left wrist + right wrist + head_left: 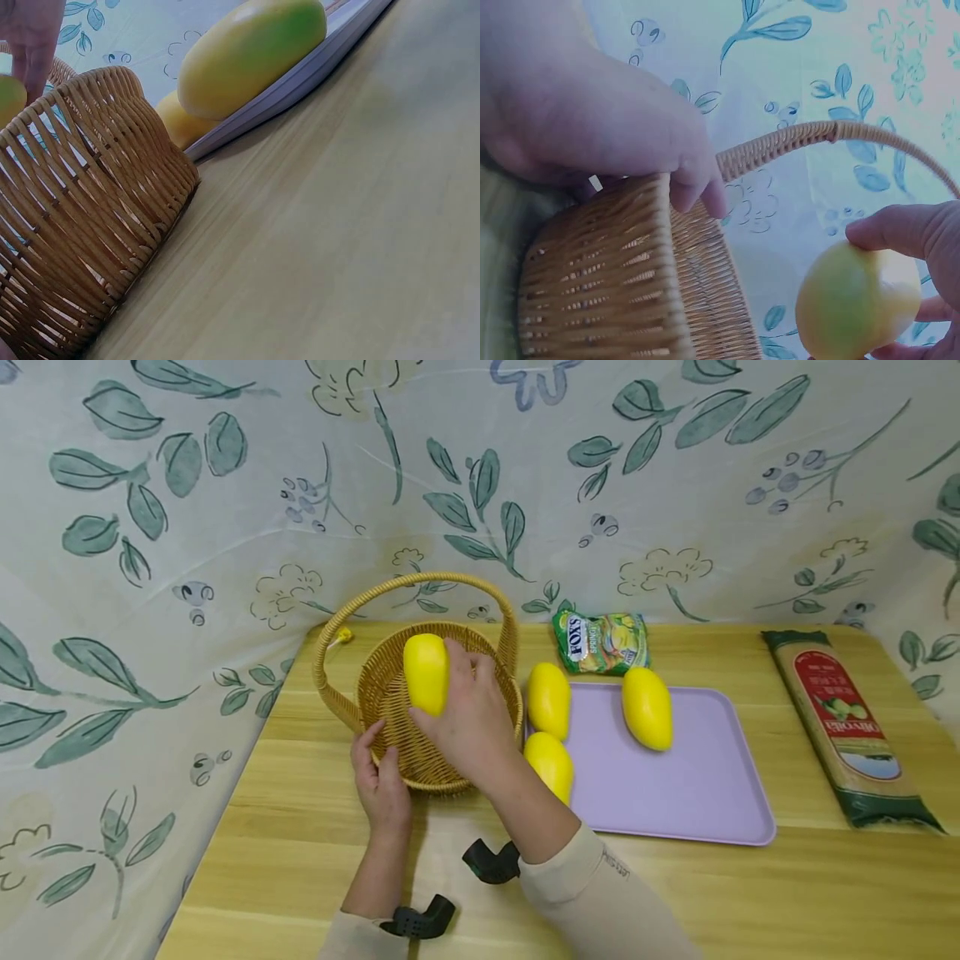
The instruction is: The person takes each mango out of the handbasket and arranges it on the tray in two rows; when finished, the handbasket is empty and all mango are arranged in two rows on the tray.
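Note:
My right hand (476, 718) grips a yellow mango (426, 672) between thumb and fingers, over the open top of a wicker basket (416, 747). In the right wrist view, the thumb lies on top of the mango (855, 304), whose facing end is tinged green. My left hand (386, 785) holds the basket at its near left side, fingers hooked over the rim in the right wrist view. To the basket's right lie a mango (549, 702) and another mango (551, 766) at the tray's left edge. A further mango (647, 708) rests on the lilac tray (667, 793).
Behind the tray lies a green bag of Fox's candy (602, 643). A long pack of pasta (851, 727) is at the right. The basket's tall handle (427, 578) arches over its far side. A small yellow item (342, 635) sits behind the basket, before a leaf-patterned cloth (480, 510).

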